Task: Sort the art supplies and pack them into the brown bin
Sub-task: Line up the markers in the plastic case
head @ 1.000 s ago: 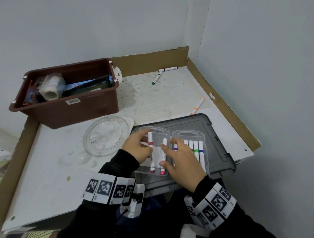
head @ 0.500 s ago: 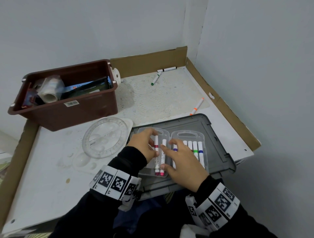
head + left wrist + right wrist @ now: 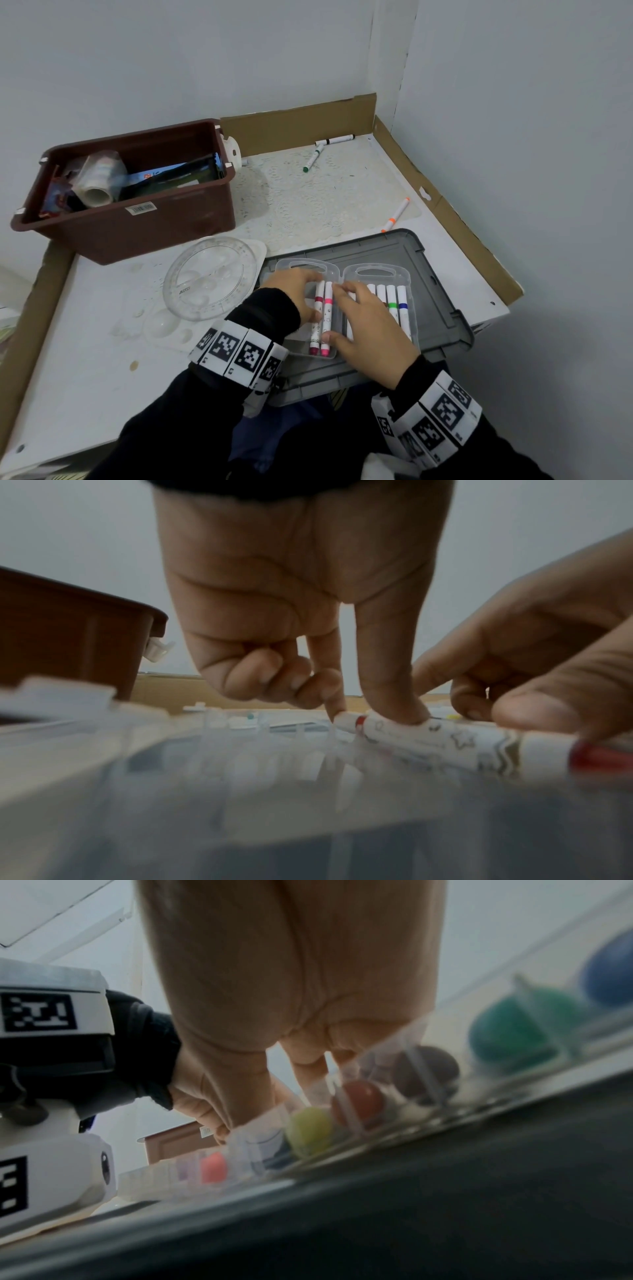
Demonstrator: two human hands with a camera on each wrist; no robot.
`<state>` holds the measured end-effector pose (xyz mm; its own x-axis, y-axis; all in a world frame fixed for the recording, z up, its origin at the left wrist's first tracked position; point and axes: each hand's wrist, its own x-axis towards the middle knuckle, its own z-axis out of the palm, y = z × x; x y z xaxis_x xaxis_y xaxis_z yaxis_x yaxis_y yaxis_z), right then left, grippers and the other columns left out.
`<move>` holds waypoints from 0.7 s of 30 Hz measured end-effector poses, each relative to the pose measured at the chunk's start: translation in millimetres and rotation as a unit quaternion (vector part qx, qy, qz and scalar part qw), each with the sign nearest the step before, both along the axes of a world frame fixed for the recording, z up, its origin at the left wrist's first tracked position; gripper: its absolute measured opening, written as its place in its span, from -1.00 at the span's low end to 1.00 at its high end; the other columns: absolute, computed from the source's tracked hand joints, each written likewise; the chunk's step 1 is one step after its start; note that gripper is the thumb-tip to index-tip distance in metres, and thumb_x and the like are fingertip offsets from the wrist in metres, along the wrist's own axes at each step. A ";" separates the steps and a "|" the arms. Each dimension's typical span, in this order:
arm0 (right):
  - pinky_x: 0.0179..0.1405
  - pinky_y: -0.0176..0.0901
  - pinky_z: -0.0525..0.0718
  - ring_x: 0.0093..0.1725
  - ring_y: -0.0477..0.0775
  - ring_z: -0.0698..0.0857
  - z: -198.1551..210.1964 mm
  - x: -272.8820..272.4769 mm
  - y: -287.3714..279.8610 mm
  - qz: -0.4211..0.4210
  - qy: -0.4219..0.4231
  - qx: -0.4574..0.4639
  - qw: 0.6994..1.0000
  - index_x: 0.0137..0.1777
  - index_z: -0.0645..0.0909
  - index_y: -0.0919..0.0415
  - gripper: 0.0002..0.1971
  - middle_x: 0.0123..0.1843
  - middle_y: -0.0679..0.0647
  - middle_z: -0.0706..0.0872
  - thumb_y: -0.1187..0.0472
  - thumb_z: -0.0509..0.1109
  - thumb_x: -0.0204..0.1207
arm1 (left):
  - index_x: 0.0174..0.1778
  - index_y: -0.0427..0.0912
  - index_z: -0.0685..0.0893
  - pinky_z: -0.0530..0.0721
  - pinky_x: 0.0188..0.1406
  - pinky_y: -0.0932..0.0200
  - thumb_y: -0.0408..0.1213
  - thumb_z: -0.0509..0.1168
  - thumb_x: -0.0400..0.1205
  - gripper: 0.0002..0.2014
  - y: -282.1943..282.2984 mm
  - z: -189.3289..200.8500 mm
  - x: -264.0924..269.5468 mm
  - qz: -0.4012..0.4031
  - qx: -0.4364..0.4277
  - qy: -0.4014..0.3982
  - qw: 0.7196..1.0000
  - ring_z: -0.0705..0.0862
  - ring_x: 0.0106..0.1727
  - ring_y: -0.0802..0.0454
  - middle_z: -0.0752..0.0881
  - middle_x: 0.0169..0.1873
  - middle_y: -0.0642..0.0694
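Observation:
A clear marker case lies open on a grey lid. In its left half lie a red marker and a pink marker, side by side. My left hand pinches the red marker between thumb and index tip, its other fingers curled. My right hand lies over the case's middle, thumb and index tip pressing on the pink marker. Several markers fill the right half. The brown bin stands at the back left, partly filled.
Loose on the table are a green marker, a black one and an orange one. A clear round protractor lies on a white palette left of the lid. Cardboard walls edge the table's back and right.
My left hand has carried the red marker rightward and laid it down beside the pink one. My right hand stayed on the pink marker, which now lies straight in the case.

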<state>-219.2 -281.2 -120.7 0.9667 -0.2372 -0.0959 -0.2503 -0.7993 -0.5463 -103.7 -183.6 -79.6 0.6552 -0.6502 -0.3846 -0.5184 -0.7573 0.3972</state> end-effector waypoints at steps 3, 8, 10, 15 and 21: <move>0.51 -0.19 0.25 0.52 0.00 0.25 -0.6 -0.2 0.0 0.001 -0.006 -0.004 1.000 0.61 0.18 0.14 -0.27 0.54 0.00 0.23 -0.04 0.38 0.51 | 0.46 0.04 0.42 0.54 0.12 0.15 -0.21 0.47 0.46 -0.36 -0.9 1.4 -0.7 -0.003 0.012 -0.004 1.000 0.60 0.20 -0.06 0.63 0.21 -0.10; 0.50 -0.21 0.21 0.53 0.00 0.23 4.1 -3.7 0.6 0.018 0.010 -0.012 1.000 0.63 0.13 0.11 -0.25 0.58 -0.02 0.22 -0.05 0.36 0.52 | 0.49 0.03 0.38 0.54 0.21 0.13 -0.19 0.45 0.49 -0.36 -2.0 3.1 -1.9 -0.012 0.028 -0.014 0.999 0.60 0.23 -0.03 0.63 0.24 -0.09; 0.47 -0.24 0.24 0.51 -0.01 0.29 13.1 -6.4 -4.6 0.039 0.028 0.021 0.999 0.63 0.14 0.07 -0.28 0.58 -0.01 0.27 -0.04 0.35 0.53 | 0.50 0.03 0.37 0.54 0.19 0.15 -0.21 0.43 0.51 -0.37 -1.6 2.4 -3.2 -0.017 0.026 -0.016 0.999 0.61 0.20 -0.01 0.64 0.23 -0.08; -0.21 -0.53 0.48 -0.19 -0.33 0.59 50.1 7.5 -49.6 0.030 0.063 0.082 0.994 0.25 0.61 0.05 -0.70 0.05 -0.13 0.67 0.03 0.31 0.57 | 0.51 0.02 0.31 0.56 0.06 0.20 -0.25 0.29 0.60 -0.45 -0.9 -1.6 -7.5 -0.042 0.036 -0.035 0.998 0.61 0.20 0.01 0.60 0.28 -0.05; -0.09 -0.20 0.51 -0.14 0.07 0.58 51.3 63.4 -140.0 -0.084 0.072 -0.049 0.993 -0.04 0.58 0.16 -0.89 -0.19 0.07 0.62 0.25 0.22 0.61 | 0.46 -0.01 0.38 0.53 -0.06 0.27 -0.19 0.24 0.60 -0.53 -7.0 16.0 9.0 -0.030 0.010 -0.037 0.999 0.62 -0.02 0.03 0.67 0.09 -0.06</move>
